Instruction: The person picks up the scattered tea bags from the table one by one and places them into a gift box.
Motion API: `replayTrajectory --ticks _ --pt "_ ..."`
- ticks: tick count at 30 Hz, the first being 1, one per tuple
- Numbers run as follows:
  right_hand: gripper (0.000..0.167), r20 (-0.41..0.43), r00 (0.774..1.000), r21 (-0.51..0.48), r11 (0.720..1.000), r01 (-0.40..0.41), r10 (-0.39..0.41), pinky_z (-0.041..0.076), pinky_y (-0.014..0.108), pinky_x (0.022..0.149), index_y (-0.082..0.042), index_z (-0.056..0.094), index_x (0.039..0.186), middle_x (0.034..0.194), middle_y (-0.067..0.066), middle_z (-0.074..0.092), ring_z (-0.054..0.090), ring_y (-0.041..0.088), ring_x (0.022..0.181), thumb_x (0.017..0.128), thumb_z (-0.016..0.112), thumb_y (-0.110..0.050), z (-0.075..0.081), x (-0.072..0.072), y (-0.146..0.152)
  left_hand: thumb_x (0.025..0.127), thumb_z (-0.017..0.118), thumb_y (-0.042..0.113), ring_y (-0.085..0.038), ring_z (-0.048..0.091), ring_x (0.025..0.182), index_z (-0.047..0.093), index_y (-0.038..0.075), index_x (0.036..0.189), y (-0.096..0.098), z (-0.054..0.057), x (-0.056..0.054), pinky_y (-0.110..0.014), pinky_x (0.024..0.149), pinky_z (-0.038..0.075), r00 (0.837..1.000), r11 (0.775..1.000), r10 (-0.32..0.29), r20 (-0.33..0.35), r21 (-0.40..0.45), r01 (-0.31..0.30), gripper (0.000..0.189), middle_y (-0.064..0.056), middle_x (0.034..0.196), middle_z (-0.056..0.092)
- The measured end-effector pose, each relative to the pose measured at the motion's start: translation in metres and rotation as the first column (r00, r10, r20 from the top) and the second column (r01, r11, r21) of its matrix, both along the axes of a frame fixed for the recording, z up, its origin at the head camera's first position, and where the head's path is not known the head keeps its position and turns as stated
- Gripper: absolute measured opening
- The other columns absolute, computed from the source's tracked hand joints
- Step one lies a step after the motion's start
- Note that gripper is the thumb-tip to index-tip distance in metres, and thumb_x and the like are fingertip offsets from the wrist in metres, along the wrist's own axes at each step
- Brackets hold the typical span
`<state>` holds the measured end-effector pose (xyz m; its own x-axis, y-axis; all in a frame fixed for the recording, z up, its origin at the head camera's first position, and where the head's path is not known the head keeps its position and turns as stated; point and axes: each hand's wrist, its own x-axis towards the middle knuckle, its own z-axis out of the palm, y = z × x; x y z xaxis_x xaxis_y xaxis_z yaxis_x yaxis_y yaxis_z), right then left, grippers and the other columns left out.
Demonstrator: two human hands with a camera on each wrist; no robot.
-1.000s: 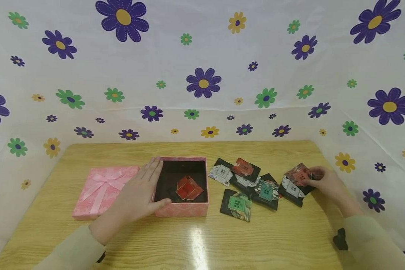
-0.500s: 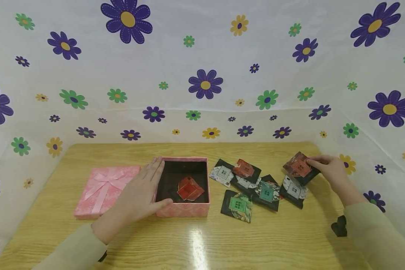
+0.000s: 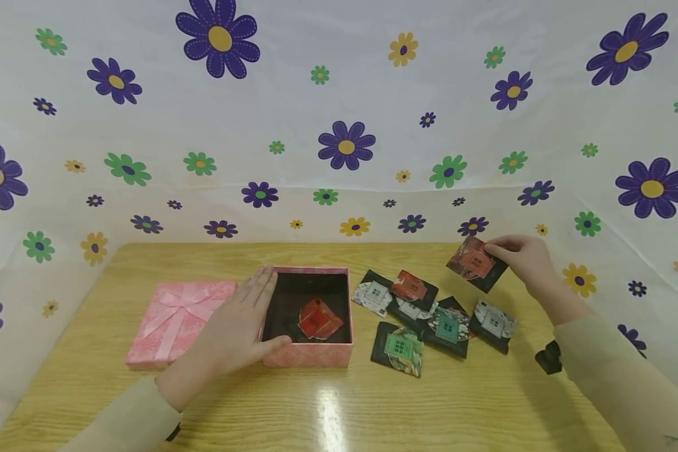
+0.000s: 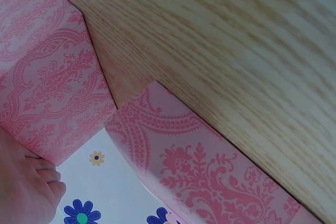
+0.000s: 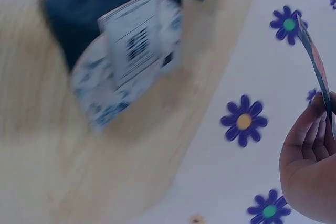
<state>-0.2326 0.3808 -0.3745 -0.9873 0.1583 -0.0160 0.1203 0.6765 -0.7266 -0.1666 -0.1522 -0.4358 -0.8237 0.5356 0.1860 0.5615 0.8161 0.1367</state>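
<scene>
My right hand (image 3: 528,267) pinches a flat black sachet (image 3: 470,262) with a red label by its right edge, above the back right of the table. In the right wrist view that sachet (image 5: 316,61) shows edge-on. My left hand (image 3: 226,329) rests along the left side of an open pink box (image 3: 307,356), fingers straight, thumb at its front rim. Inside the dark box lies one red sachet (image 3: 320,320). The left wrist view shows the fingers (image 4: 44,174) against the box's patterned wall (image 4: 47,77).
A pink lid (image 3: 166,314) with a ribbon bow lies left of the box. Several black sachets lie right of it: a green-labelled one (image 3: 398,348) in front, a red-labelled one (image 3: 412,285) overlapping others, a white-labelled one (image 3: 493,323) at the right. Flowered cloth (image 3: 294,125) surrounds the table.
My right hand has lifted the red-labelled sachet off the white-labelled one and carried it up and left. The left hand stays at the box.
</scene>
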Motion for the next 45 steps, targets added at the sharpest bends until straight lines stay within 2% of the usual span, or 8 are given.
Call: replayTrajectory --ticks 3,6,9,15,21,27,35,45 --pt "0.052 -0.003 1.000 -0.017 0.999 -0.029 0.029 0.050 0.053 0.105 0.007 0.068 0.131 0.098 -0.021 0.065 0.058 0.014 0.107 0.106 0.064 -0.039 0.008 -0.003 -0.020 0.092 0.068 0.065 -0.038 0.023 0.164 0.028 -0.005 0.165 0.000 0.000 0.000 -0.055 0.131 0.030 1.000 1.000 -0.001 -0.007 -0.002 0.001 0.108 -0.021 0.176 0.024" --pt "0.052 0.012 0.998 -0.026 0.997 -0.066 0.066 0.048 0.056 0.107 0.005 0.068 0.132 0.120 0.003 0.069 0.057 0.031 0.124 0.107 0.064 -0.040 0.014 -0.005 -0.039 0.092 0.068 0.065 -0.038 0.023 0.164 0.028 -0.005 0.165 0.000 0.001 0.000 -0.055 0.131 0.030 1.000 1.000 -0.001 -0.008 -0.007 0.001 0.108 -0.021 0.176 0.024" --pt "0.049 0.007 0.995 -0.039 0.994 -0.100 0.101 0.050 0.052 0.104 0.004 0.069 0.131 0.131 0.018 0.066 0.056 0.036 0.128 0.107 0.064 -0.038 0.018 -0.007 -0.059 0.092 0.068 0.065 -0.038 0.023 0.164 0.029 -0.005 0.165 0.001 0.001 0.000 -0.055 0.131 0.030 1.000 1.000 -0.001 -0.008 -0.010 0.000 0.108 -0.021 0.175 0.024" --pt "0.034 -0.040 0.984 -0.059 0.983 -0.176 0.174 0.048 0.033 0.087 0.001 0.075 0.122 0.111 0.002 0.076 0.061 0.017 0.106 0.105 0.069 -0.027 0.028 -0.007 -0.097 0.092 0.069 0.064 -0.038 0.024 0.164 0.029 -0.006 0.164 0.001 0.001 0.001 -0.054 0.131 0.029 1.000 1.000 0.001 -0.007 -0.010 -0.001 0.108 -0.021 0.175 0.025" --pt "0.028 -0.036 0.968 -0.121 0.960 -0.252 0.250 0.052 0.034 0.093 0.000 0.077 0.120 0.115 0.010 0.076 0.065 0.012 0.100 0.104 0.070 -0.022 0.033 -0.006 -0.127 0.092 0.068 0.065 -0.038 0.024 0.164 0.029 -0.005 0.164 0.000 0.001 0.001 -0.054 0.131 0.029 1.000 1.000 0.001 -0.013 -0.014 -0.001 0.108 -0.021 0.175 0.025" --pt "0.022 -0.072 0.951 -0.159 0.938 -0.308 0.300 0.056 0.027 0.085 0.000 0.078 0.115 0.109 0.007 0.077 0.068 0.007 0.091 0.103 0.072 -0.017 0.033 -0.007 -0.158 0.092 0.068 0.065 -0.038 0.024 0.164 0.029 -0.005 0.164 0.000 0.001 0.000 -0.054 0.131 0.030 1.000 1.000 -0.002 -0.022 -0.015 0.002 0.108 -0.021 0.175 0.025" --pt "0.015 -0.085 0.913 -0.169 0.897 -0.408 0.399 0.059 0.030 0.086 -0.003 0.081 0.109 0.106 0.012 0.079 0.072 0.009 0.089 0.100 0.075 -0.013 0.027 0.001 -0.203 0.092 0.068 0.065 -0.038 0.026 0.163 0.030 -0.006 0.164 0.001 0.002 0.001 -0.055 0.130 0.031 1.000 1.000 -0.003 -0.023 -0.023 0.002 0.108 -0.022 0.175 0.026" --pt "0.012 -0.068 0.847 -0.183 0.828 -0.530 0.527 0.056 0.025 0.075 -0.003 0.082 0.103 0.095 0.012 0.081 0.070 0.005 0.077 0.098 0.076 -0.012 0.004 0.010 -0.240 0.092 0.068 0.065 -0.039 0.025 0.164 0.028 -0.007 0.164 0.001 0.002 0.001 -0.054 0.131 0.030 1.000 1.000 -0.007 -0.022 -0.022 0.007 0.109 -0.022 0.175 0.023"
